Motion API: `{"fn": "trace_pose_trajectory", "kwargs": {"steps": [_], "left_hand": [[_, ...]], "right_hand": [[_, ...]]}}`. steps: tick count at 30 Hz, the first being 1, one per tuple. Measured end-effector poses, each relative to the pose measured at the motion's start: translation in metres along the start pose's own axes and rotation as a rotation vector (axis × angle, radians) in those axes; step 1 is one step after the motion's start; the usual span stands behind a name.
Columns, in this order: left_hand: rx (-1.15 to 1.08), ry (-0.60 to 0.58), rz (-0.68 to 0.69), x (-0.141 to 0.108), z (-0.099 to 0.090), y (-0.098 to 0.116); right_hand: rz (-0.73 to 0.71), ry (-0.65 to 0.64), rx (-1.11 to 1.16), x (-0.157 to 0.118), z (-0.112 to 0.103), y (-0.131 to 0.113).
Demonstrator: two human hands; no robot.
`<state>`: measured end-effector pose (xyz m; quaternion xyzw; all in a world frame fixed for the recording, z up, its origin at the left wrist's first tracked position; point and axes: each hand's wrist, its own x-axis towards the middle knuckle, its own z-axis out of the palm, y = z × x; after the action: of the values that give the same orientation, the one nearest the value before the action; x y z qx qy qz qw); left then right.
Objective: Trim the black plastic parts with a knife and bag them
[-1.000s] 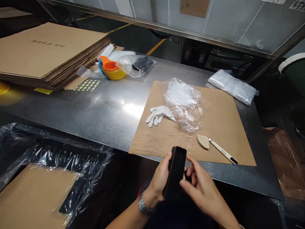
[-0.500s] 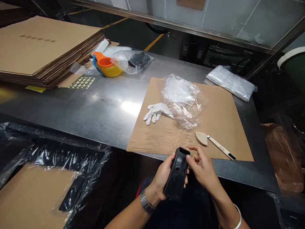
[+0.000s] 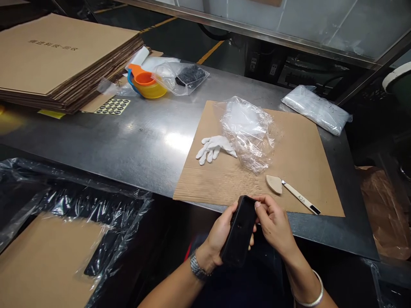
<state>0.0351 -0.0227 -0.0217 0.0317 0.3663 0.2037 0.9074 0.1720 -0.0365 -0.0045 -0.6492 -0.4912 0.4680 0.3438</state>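
Both of your hands grip one black casing [image 3: 239, 231] just off the desk's [image 3: 128, 145] near edge. Your left hand [image 3: 220, 233] wraps its lower half from nine o'clock; your right hand [image 3: 272, 222] pinches its top end from three o'clock. At twelve o'clock a cardboard sheet [image 3: 295, 162] carries a white glove [image 3: 213, 147], a crumpled clear bag [image 3: 248, 130] and a small scraper [image 3: 290, 192] at one o'clock.

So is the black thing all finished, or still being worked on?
Still in hand: the left hand holds the black case while the right hand touches its top edge. The scraper tool, white glove and clear plastic bag lie untouched on the cardboard sheet.
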Motion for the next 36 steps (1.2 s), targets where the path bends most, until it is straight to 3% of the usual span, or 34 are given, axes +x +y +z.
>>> {"fn": "trace_pose_trajectory", "kwargs": {"steps": [17, 21, 24, 26, 30, 36], "left_hand": [[-0.006, 0.010, 0.021, -0.002, 0.002, 0.000], [-0.066, -0.058, 0.015, 0.001, 0.003, 0.000], [-0.124, -0.037, 0.155, 0.003, 0.005, 0.001], [-0.152, 0.024, 0.300, 0.004, 0.006, 0.003], [-0.216, 0.133, 0.507, 0.001, 0.008, 0.006], [-0.255, 0.172, 0.642, 0.000, 0.009, 0.007]], "right_hand": [[-0.027, 0.056, 0.058, -0.002, 0.005, 0.002], [-0.004, 0.199, 0.185, -0.002, 0.007, 0.007], [-0.009, 0.341, 0.266, -0.002, 0.006, 0.012], [0.009, 0.351, 0.258, -0.005, 0.005, 0.018], [0.046, 0.256, 0.201, -0.015, 0.005, 0.028], [0.123, 0.033, 0.186, -0.031, 0.015, 0.029]]}}
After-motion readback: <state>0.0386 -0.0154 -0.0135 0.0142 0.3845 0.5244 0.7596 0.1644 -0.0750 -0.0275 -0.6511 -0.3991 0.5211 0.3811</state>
